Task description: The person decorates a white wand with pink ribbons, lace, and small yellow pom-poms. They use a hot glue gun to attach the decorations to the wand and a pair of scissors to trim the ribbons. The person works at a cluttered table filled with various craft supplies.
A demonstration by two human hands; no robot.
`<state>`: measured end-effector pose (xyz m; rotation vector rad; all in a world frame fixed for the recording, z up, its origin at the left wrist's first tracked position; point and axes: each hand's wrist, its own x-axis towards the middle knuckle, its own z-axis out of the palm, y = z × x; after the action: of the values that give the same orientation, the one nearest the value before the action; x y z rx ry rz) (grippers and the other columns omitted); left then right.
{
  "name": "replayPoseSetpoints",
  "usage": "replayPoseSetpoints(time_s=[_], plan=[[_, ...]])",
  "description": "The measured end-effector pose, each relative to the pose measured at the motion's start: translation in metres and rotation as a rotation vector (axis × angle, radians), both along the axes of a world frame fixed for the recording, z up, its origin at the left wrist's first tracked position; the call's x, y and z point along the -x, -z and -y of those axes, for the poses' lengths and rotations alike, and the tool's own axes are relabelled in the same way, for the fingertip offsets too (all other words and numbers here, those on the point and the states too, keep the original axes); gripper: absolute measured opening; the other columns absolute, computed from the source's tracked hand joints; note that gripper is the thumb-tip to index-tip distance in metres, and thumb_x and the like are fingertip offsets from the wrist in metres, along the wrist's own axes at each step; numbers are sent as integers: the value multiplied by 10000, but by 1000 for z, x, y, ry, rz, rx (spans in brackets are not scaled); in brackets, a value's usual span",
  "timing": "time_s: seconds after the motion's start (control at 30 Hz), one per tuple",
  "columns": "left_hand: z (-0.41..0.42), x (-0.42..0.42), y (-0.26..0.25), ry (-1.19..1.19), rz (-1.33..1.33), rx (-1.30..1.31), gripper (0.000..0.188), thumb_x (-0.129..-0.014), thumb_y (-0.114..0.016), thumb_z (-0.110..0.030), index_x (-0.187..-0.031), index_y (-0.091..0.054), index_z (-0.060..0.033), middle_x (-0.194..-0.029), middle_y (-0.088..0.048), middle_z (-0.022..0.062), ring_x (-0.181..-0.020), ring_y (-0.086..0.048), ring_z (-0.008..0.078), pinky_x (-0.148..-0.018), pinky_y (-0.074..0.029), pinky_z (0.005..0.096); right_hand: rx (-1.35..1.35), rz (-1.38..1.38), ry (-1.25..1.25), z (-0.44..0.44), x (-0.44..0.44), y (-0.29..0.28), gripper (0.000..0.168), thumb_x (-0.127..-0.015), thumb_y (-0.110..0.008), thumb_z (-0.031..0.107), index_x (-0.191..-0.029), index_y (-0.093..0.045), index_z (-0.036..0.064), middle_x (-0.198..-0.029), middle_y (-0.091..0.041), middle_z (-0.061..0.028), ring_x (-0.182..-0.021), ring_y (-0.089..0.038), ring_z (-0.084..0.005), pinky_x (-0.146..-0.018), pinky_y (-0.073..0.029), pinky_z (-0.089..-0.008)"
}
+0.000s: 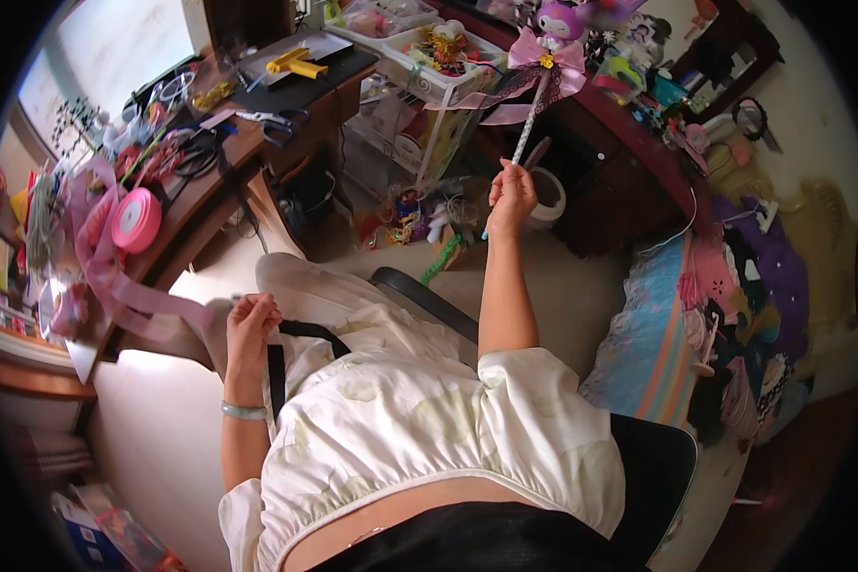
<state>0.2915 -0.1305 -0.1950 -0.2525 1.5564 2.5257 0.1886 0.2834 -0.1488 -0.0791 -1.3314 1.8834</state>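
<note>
My right hand (511, 200) is closed around the lower part of a pale patterned stick (528, 129) and holds it out in front, tilted. At the stick's top sits a purple and white cartoon figure (558, 25). Below the figure is a pink ribbon bow (543, 58) with black lace, a small yellow flower and trailing tails. My left hand (252, 322) is raised over my lap with its fingers curled. A black strap (307, 330) passes right beside it, and a loose pink ribbon (161, 297) ends close by; whether the fingers grip either one is unclear.
On the wooden desk (207, 193) at left lie a pink ribbon spool (136, 220), scissors (275, 123), a yellow glue gun (297, 64) and loose trimmings. Plastic bins (443, 89) of craft supplies stand ahead. Clothes (743, 286) are heaped at right; decorations (429, 214) lie on the floor.
</note>
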Motion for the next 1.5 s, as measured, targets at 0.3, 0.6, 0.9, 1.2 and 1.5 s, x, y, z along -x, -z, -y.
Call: replayPoseSetpoints(time_s=[0.3, 0.6, 0.9, 1.2, 1.5], plan=[[-24, -59, -20, -177, -109, -232, 191, -916, -460, -205, -754, -459, -102, -565, -373, -33, -505, -412, 86, -532, -428, 249, 62, 45, -74, -8, -19, 9, 199, -869, -575, 193, -905, -618, 2, -554, -481, 20, -413, -364, -27, -356, -237, -165], [-49, -93, -37, -188, -192, -206, 142, -909, -503, -137, -907, -578, -17, -782, -619, 73, -667, -600, 124, -719, -525, 293, 48, -78, -18, -35, -34, 13, 102, -850, -582, 131, -872, -553, 36, -572, -498, -13, -385, -376, -61, -332, -245, -185], [-30, -119, -14, -197, -204, -248, 75, -868, -549, -54, -916, -586, -8, -854, -625, 85, -710, -605, 122, -815, -524, 317, 79, -135, 57, -64, -45, -13, 132, -850, -588, 135, -830, -498, 41, -609, -539, -57, -380, -396, -89, -347, -281, -203], [-24, -126, -10, -222, -229, -222, 137, -926, -467, -143, -897, -547, -36, -688, -596, 42, -546, -565, 90, -712, -547, 291, 66, -173, -134, -48, -51, -25, 127, -855, -579, 151, -820, -520, 43, -581, -547, -71, -345, -373, -82, -315, -251, -203], [-31, -129, -14, -131, -348, -165, 207, -939, -447, -215, -833, -529, -57, -531, -449, -16, -421, -443, 64, -548, -537, 268, -64, -103, 107, -24, -51, -22, 125, -832, -592, 121, -827, -527, 14, -595, -552, -79, -372, -386, -85, -334, -276, -212]])
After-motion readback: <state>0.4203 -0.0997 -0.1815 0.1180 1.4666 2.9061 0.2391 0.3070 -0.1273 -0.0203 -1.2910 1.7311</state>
